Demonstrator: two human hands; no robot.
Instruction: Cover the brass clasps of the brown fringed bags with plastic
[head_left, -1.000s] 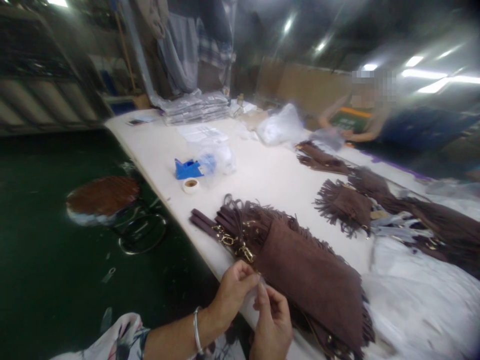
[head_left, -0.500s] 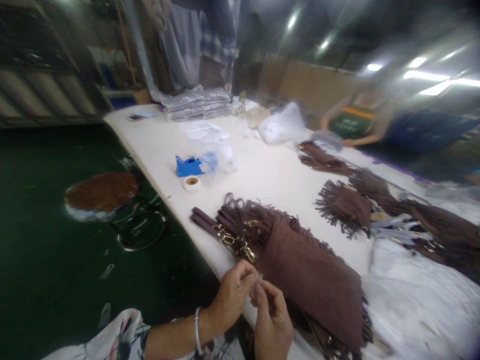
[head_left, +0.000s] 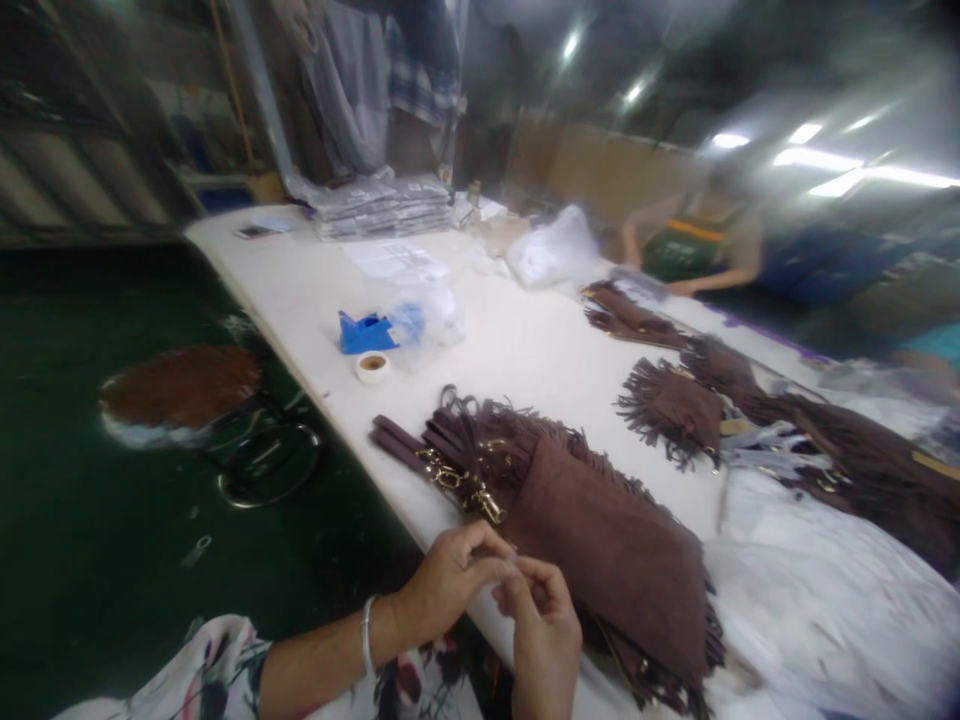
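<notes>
My left hand and my right hand meet fingertip to fingertip at the table's near edge. Both are closed in a pinch, and whatever lies between the fingers is too small to name. Just beyond them a dark brown fringed bag lies flat on the table, partly stacked on others. Brown straps with gold clasps rest at its left end, close to my left fingertips.
On the white table are a blue tape dispenser, a tape roll, more fringed bags, white plastic wrap and stacked grey packages. A round stool stands left. Across the table works a person in a green apron.
The view has swung slightly right, so the table and bags sit further left. My hands stay pinched together, with only slight finger movement.
</notes>
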